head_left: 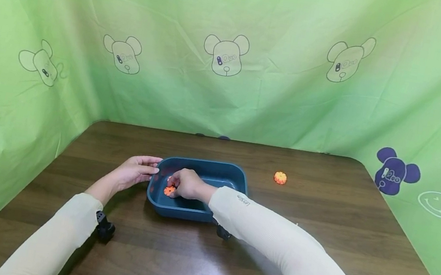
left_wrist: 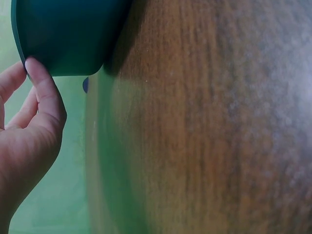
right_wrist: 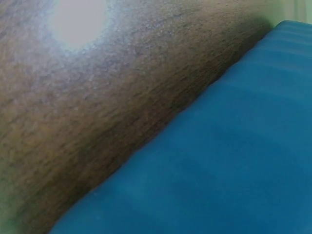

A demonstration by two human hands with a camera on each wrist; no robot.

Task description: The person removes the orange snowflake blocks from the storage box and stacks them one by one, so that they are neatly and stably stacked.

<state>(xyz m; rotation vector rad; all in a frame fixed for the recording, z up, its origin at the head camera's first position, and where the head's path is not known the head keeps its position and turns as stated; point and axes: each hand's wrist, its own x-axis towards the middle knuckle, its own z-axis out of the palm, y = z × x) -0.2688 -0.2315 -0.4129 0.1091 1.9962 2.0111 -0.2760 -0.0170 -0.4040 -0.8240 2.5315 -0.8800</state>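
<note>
A dark blue rectangular plastic bin (head_left: 199, 217) sits on the table. At its left end my left hand (head_left: 134, 173) pinches the rim, and the left wrist view shows the thumb of that hand (left_wrist: 31, 131) against the bin's wall (left_wrist: 68, 39). My right hand (head_left: 189, 184) reaches down into the bin's left part, its fingers curled around an orange gear-shaped piece (head_left: 169, 191). More orange shows just behind this piece, partly covered by the fingers. In the right wrist view the bin's outer wall (right_wrist: 219, 161) fills the lower right, and the hand is out of sight.
Another orange gear-shaped piece (head_left: 280, 178) lies on the brown wooden table (head_left: 339, 233), to the right of the bin. A green curtain (head_left: 278, 98) with printed bear heads stands around the back and sides of the table.
</note>
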